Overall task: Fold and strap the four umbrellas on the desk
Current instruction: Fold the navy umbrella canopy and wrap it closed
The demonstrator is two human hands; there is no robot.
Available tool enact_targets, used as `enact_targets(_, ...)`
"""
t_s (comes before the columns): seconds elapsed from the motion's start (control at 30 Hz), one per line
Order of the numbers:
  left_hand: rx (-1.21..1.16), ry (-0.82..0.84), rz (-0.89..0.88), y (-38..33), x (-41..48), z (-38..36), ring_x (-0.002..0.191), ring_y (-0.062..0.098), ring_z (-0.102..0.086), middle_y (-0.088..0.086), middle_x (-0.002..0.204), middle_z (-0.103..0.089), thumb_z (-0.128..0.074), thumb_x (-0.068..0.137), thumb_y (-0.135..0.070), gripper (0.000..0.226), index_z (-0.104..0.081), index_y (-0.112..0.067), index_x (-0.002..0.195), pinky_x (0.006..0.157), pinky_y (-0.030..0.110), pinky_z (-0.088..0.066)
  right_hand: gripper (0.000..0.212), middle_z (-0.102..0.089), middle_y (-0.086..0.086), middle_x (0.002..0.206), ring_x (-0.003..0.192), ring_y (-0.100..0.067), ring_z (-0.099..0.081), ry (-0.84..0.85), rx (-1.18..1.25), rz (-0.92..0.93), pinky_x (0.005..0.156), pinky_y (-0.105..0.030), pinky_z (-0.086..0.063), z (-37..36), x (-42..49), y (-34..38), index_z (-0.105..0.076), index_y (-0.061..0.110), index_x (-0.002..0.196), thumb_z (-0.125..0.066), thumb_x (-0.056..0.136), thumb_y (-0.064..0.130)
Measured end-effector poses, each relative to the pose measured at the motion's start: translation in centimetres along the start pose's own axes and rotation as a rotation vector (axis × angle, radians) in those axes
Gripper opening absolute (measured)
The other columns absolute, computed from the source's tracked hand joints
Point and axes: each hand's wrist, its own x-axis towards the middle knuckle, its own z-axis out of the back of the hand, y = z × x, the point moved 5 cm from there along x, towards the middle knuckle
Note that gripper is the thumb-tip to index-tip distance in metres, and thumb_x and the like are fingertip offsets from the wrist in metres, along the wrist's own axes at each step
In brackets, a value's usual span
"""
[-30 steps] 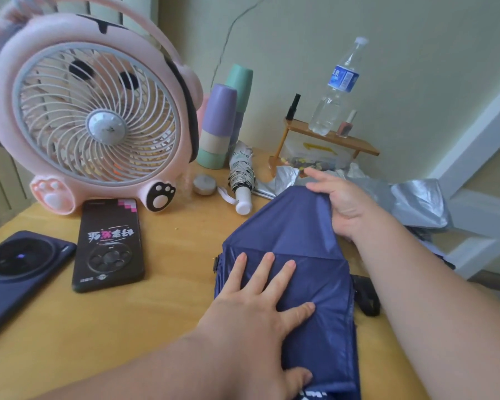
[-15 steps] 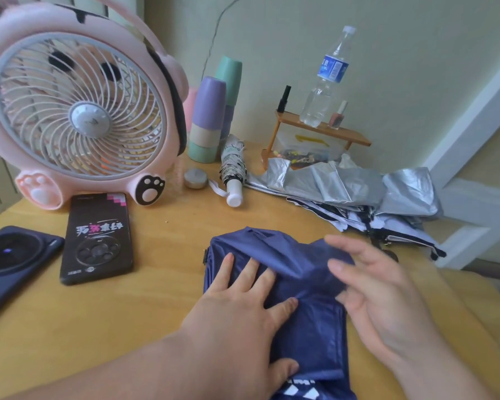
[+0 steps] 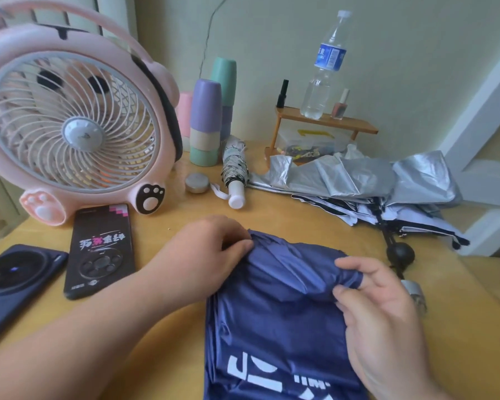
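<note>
Wooden desk (image 3: 277, 217) standing against a pale green wall, with a white frame running down the right side.

Blue umbrella (image 3: 274, 321) lying collapsed at the near edge, right of centre. Its canopy is spreading flat, with white lettering showing toward the near edge.

Left hand (image 3: 202, 255) curling over the canopy's far-left corner, fingertips pinching a gather of blue fabric. Right hand (image 3: 381, 313) pinching the far-right corner between thumb and forefinger, the other fingers hanging loosely bent over the cloth. Fabric bunching into creases between the two hands.

Beyond, toward the far right edge, a silver umbrella (image 3: 358, 180) is lying loose and unfolded. It is overlapping a white umbrella (image 3: 401, 217) with black trim. That one's round black handle (image 3: 400, 252) is pointing toward the near edge, near the right hand but apart from it.

Small patterned umbrella (image 3: 234, 168) lying tightly rolled at the far middle, white handle facing the near edge. Round tin (image 3: 197, 182) sitting just beside it, with stacked pastel cups (image 3: 205, 122) standing behind.

Wooden shelf (image 3: 326, 122) standing at the far edge, carrying a water bottle (image 3: 324, 67).

Pink fan (image 3: 75, 131) occupying the far-left corner. Black phone (image 3: 100, 249) lying in front of it, and a dark blue phone (image 3: 15, 278) lying at the left edge.
</note>
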Motion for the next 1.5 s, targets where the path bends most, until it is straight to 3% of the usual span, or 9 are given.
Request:
enact_targets(0.1, 0.145, 0.139, -0.061, -0.6, 0.2, -0.9, 0.102, 0.005, -0.045, -0.019, 0.103, -0.058, -0.065, 0.094, -0.045, 0.017, -0.068, -0.037, 0.109, 0.096, 0.033, -0.034, 0.049, -0.065, -0.012, 0.069, 0.061, -0.019, -0.057, 0.015, 0.116, 0.035, 0.051, -0.017, -0.041, 0.1, 0.7, 1.5, -0.079, 0.026, 0.092, -0.057, 0.082, -0.017)
enact_targets(0.23, 0.268, 0.254, -0.081, -1.4, 0.2, -1.1, 0.110, 0.009, -0.039, -0.020, 0.107, -0.051, -0.063, 0.095, -0.045, 0.025, -0.065, -0.039, 0.119, 0.091, 0.033, -0.025, 0.063, -0.055, -0.011, 0.078, 0.070, -0.028, -0.035, 0.089, 0.160, -0.024, 0.064, -0.033, -0.017, 0.3, 1.5, 2.3, -0.072, 0.039, 0.123, -0.060, 0.072, 0.003)
enact_targets(0.37, 0.245, 0.254, -0.109, -2.6, -0.1, -1.1, 0.099, 0.009, -0.039, -0.017, 0.094, -0.050, -0.065, 0.091, -0.038, 0.013, -0.053, -0.037, 0.087, 0.089, 0.034, -0.028, 0.082, -0.074, -0.012, 0.114, 0.102, -0.022, -0.071, 0.204, 0.287, 0.014, 0.079, -0.027, -0.056, -0.3, 1.7, 2.8, -0.055, 0.037, 0.143, -0.060, 0.072, -0.004)
enact_targets(0.67, -0.166, -0.002, 0.215, -1.5, 1.4, -0.5, 0.074, 0.004, -0.067, -0.010, 0.083, -0.073, -0.067, 0.093, -0.021, 0.009, -0.063, -0.025, 0.087, 0.074, 0.021, -0.051, 0.084, -0.068, -0.003, 0.134, 0.127, -0.019, -0.062, 0.276, 0.246, 0.019, 0.099, -0.032, -0.053, -0.4, 1.7, 2.4, -0.053, 0.037, 0.144, -0.066, 0.073, -0.006)
enact_targets(0.83, 0.110, 0.072, 0.138, -2.4, 2.9, 0.0, 0.094, 0.012, -0.065, -0.011, 0.099, -0.072, -0.073, 0.084, -0.026, 0.014, -0.070, -0.028, 0.098, 0.076, 0.020, -0.047, 0.086, -0.055, -0.007, 0.149, 0.139, -0.025, -0.051, 0.280, 0.224, 0.004, 0.114, -0.049, -0.037, 0.0, 2.0, 1.9, -0.056, 0.042, 0.142, -0.064, 0.074, -0.010)
enact_targets(1.0, 0.246, 0.055, 0.007, -2.9, 3.4, -1.0, 0.094, 0.026, -0.063, 0.004, 0.102, -0.069, -0.057, 0.092, -0.015, 0.020, -0.075, -0.021, 0.097, 0.082, 0.032, -0.048, 0.083, -0.063, -0.017, 0.138, 0.130, -0.030, -0.059, 0.281, 0.277, 0.030, 0.105, -0.039, -0.049, -0.2, 1.8, 2.0, -0.052, 0.036, 0.146, -0.065, 0.076, -0.007)
enact_targets(1.13, 0.164, -0.038, -0.003, -2.3, 3.2, -0.1, 0.083, 0.022, -0.055, 0.000, 0.092, -0.063, -0.053, 0.095, -0.012, 0.010, -0.059, -0.020, 0.096, 0.071, 0.030, -0.037, 0.091, -0.062, -0.002, 0.142, 0.133, -0.016, -0.057, 0.128, -0.037, 0.093, 0.111, -0.036, -0.045, -0.2, 0.8, 0.4, -0.043, 0.043, 0.146, -0.057, 0.087, -0.026)
enact_targets(1.37, 0.123, 0.034, -0.070, -2.1, 4.8, 3.2, 0.087, 0.015, -0.062, -0.006, 0.096, -0.068, -0.055, 0.100, -0.018, 0.014, -0.051, -0.029, 0.092, 0.080, 0.033, -0.050, 0.103, -0.033, 0.049, 0.144, 0.139, 0.013, -0.035, 0.085, -0.650, 0.165, 0.118, -0.026, -0.032, -0.9, -0.3, -0.7, -0.027, 0.068, 0.142, -0.084, 0.077, 0.010)
enact_targets(1.5, -0.442, 0.073, 0.100, -1.2, 6.0, 3.6, 0.071, 0.018, -0.062, -0.001, 0.077, -0.068, -0.058, 0.101, -0.008, 0.015, -0.055, -0.015, 0.088, 0.074, 0.038, -0.056, 0.101, -0.031, 0.060, 0.130, 0.128, 0.024, -0.035, 0.090, -0.718, 0.166, 0.107, -0.012, -0.031, -1.2, -0.3, -0.4, -0.032, 0.071, 0.135, -0.087, 0.075, 0.011)
